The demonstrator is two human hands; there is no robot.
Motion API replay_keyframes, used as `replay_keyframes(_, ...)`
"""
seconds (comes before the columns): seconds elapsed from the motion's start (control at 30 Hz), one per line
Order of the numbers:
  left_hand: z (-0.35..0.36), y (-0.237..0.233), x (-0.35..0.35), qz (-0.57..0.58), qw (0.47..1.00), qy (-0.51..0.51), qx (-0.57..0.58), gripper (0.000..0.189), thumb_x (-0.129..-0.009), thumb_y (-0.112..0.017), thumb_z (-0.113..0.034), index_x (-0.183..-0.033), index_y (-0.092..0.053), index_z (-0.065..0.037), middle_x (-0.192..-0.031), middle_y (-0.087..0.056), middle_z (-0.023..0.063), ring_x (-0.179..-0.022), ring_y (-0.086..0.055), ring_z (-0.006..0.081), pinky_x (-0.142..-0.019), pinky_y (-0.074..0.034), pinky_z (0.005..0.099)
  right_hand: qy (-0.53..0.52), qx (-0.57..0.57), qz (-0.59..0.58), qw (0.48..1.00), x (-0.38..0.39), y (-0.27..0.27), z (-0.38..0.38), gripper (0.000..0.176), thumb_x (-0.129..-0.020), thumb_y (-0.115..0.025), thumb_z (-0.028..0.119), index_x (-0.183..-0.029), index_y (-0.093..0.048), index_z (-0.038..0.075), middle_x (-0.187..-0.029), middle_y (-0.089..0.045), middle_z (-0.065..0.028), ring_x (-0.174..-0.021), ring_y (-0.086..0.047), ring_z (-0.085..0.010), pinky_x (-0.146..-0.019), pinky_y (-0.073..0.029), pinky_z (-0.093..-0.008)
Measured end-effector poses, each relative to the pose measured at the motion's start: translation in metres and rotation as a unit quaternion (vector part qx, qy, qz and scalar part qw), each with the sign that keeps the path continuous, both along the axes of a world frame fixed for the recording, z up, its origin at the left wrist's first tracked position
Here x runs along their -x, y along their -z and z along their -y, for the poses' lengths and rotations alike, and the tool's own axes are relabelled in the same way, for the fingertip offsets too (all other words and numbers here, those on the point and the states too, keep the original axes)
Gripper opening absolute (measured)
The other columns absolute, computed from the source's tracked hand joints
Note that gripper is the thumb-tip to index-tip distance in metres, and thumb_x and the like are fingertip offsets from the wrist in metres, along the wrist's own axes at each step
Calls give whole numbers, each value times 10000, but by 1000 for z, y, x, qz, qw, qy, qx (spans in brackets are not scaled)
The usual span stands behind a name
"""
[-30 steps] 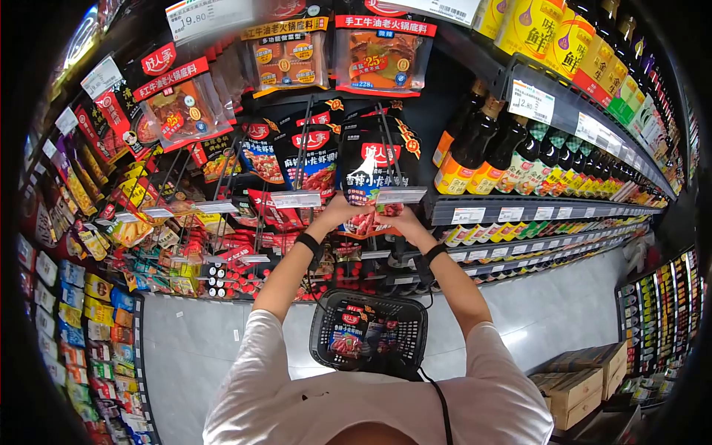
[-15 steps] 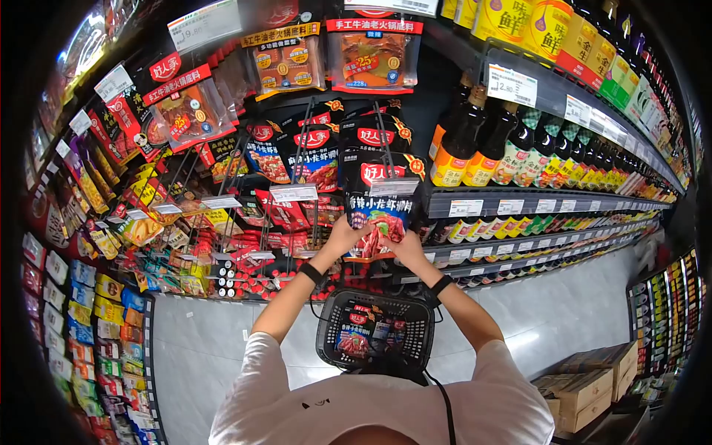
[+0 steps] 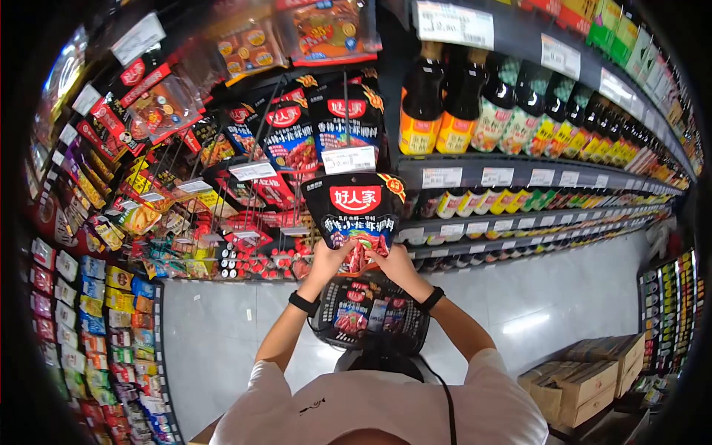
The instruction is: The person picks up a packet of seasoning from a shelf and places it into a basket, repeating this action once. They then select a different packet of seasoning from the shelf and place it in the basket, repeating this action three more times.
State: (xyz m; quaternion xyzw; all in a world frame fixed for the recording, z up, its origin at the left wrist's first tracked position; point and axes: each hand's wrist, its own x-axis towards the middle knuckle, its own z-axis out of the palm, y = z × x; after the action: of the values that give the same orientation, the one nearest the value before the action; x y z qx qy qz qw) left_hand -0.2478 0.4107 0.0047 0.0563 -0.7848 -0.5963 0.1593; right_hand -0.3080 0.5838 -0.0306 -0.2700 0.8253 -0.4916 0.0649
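Note:
Both hands hold a black seasoning pouch point(image 3: 354, 200) with a red logo and a crayfish picture, upright in front of the rack. My left hand point(image 3: 328, 261) is closed on its lower left edge, thumb on the front. On the lower right edge my right hand point(image 3: 397, 268) grips it the same way. Just below the hands sits a black shopping basket point(image 3: 420, 326), its far rim partly hidden by them. Inside lies a similar seasoning packet point(image 3: 351, 315) beside other dark packs. Matching hanging pouches point(image 3: 347, 122) fill the hooks behind, above a white price tag point(image 3: 348, 159).
Dark sauce bottles point(image 3: 458, 104) line the shelf at the right. Metal hooks with many bagged goods project at the left. A rack of colourful packets point(image 3: 93, 311) stands at the lower left. Cardboard boxes point(image 3: 593, 386) sit on the grey floor point(image 3: 245, 311) at the lower right.
The pouch has come away from the hook and price tag, moving down and toward me in both hands. The view has shifted closer to the shelves.

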Motion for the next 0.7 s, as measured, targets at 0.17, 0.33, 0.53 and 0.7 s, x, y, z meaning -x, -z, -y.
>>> replay_keyframes(0.17, -24, 104, -39, 113, 994, -4, 1, 150, -785, -676, -108, -883, -628, -4, -780, -651, 30, -687, -586, 75, -615, -477, 244, 5, -41, 128, 991, -46, 111, -28, 503, -751, -650, 433, -836, -582, -58, -743, -584, -253, -746, -579, -415, -619, -457, -429)
replay_keyframes(0.33, -50, 199, -103, 333, 942, 41, 34, 333, -740, -711, -262, -928, -621, -2, -804, -659, 129, -720, -639, 166, -632, -486, 306, -38, -88, 260, 961, -133, 250, -68, 469, -709, -699, 436, -812, -617, -14, -698, -612, -197, -649, -610, -320, -560, -454, -384)
replay_keyframes(0.53, -71, 341, -183, 493, 844, 161, -137, 379, -733, -709, -238, -1034, -595, -39, -901, -636, 55, -763, -570, 137, -673, -468, 292, -147, -143, 460, 864, -213, 344, -113, 465, -669, -756, 339, -966, -604, 14, -818, -654, -139, -754, -634, -249, -675, -481, -323)
replay_keyframes(0.7, -100, 397, -197, 607, 744, 101, -261, 274, -778, -672, -170, -1021, -608, -60, -863, -610, -17, -733, -528, 91, -625, -416, 263, 34, 149, 816, 557, -199, 332, -140, 305, -765, -704, 131, -1047, -602, 81, -967, -623, 7, -856, -560, -84, -779, -453, -265)
